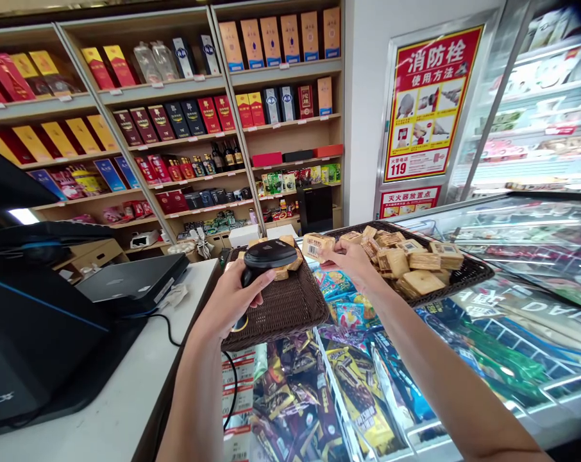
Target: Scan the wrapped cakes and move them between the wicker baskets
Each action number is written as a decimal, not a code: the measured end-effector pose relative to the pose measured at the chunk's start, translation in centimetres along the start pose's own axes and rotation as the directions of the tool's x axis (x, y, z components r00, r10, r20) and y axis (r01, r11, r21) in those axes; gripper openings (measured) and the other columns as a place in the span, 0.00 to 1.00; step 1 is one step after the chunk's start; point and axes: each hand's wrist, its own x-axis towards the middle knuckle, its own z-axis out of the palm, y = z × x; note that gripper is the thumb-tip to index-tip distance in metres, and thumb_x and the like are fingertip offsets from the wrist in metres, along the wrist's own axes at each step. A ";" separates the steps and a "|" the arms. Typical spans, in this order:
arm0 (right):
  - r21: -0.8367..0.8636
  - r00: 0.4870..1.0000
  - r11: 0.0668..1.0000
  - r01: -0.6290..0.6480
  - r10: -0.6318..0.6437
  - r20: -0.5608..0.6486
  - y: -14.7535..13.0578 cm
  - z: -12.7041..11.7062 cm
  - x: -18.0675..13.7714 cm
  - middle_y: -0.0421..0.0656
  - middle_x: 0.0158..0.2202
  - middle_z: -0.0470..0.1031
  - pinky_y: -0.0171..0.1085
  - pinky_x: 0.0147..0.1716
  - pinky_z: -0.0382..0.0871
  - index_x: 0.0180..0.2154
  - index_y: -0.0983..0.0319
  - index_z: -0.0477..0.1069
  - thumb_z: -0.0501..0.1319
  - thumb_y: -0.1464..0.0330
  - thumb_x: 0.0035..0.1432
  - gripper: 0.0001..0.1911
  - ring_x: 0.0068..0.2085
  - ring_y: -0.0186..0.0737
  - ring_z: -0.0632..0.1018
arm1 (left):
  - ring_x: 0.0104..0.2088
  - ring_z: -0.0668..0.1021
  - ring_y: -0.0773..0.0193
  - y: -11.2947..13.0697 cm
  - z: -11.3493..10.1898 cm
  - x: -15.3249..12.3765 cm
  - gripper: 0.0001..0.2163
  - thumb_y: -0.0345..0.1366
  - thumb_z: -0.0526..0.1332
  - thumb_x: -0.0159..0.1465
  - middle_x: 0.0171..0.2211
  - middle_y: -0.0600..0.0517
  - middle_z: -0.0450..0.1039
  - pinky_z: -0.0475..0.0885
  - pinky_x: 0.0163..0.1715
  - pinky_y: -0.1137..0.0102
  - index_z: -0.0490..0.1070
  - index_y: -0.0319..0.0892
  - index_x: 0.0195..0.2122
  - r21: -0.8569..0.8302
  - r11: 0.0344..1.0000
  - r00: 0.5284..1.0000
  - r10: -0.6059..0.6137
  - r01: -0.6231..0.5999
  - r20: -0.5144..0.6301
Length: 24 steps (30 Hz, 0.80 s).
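A black handheld barcode scanner [270, 253] is gripped by its handle in my left hand [240, 295], above the left wicker basket [290, 308]. Several packs of biscuits lie at the far end of that basket, partly hidden behind the scanner. To the right, my right hand [351, 260] pinches one biscuit pack [317, 246], its printed barcode facing me. That pack is held a little right of the scanner head, apart from it. Beside my right hand, the second wicker basket [473, 273] carries a heap of wrapped square biscuits [420, 260].
Both baskets rest on a glass-topped freezer [463, 346] with bagged ice creams [362, 398] inside. At the left stand a white counter [127, 385] and a black checkout terminal [31, 333]. The scanner's cable [233, 385] hangs down. Shelves of boxed bottles [266, 42] line the back.
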 end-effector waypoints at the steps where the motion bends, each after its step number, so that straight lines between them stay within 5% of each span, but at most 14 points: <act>1: 0.011 1.000 1.000 -0.005 0.005 -0.001 -0.1 0.0 0.0 0.42 0.25 0.78 0.43 0.31 0.82 0.26 0.59 0.66 0.76 0.61 0.44 0.19 0.29 0.46 0.83 | 0.24 0.72 0.67 0.1 0.1 -0.1 0.21 0.55 0.65 0.59 0.23 0.57 0.66 0.66 0.24 0.73 0.69 0.41 0.40 -0.007 1.000 1.000 -0.004 0.004 0.015; 16: 0.134 0.998 0.989 -0.067 0.067 0.002 -0.5 -0.3 0.2 0.40 0.23 0.77 0.27 0.16 0.69 0.24 0.62 0.68 0.74 0.68 0.48 0.15 0.23 0.33 0.78 | 0.23 0.72 0.67 0.0 0.7 0.1 0.20 0.55 0.66 0.58 0.25 0.57 0.68 0.65 0.23 0.73 0.70 0.42 0.36 -0.028 0.999 0.999 0.023 -0.022 0.028; 20: 0.495 0.975 0.843 -0.211 0.143 0.171 -0.7 -0.3 0.2 0.45 0.34 0.82 0.32 0.32 0.81 0.34 0.63 0.73 0.69 0.74 0.52 0.08 0.34 0.37 0.82 | 0.23 0.73 0.67 0.0 0.7 0.1 0.21 0.55 0.66 0.58 0.25 0.57 0.68 0.65 0.23 0.73 0.70 0.41 0.37 -0.041 0.999 1.000 0.013 -0.012 0.027; 24: 0.665 0.925 0.651 -0.366 0.175 0.337 -1.1 0.0 0.0 0.49 0.40 0.82 0.37 0.40 0.83 0.43 0.66 0.71 0.66 0.79 0.52 0.15 0.42 0.42 0.83 | 0.23 0.72 0.67 -0.1 0.4 0.1 0.20 0.54 0.66 0.58 0.23 0.58 0.66 0.64 0.23 0.74 0.69 0.42 0.36 -0.043 0.999 1.000 0.011 -0.009 0.027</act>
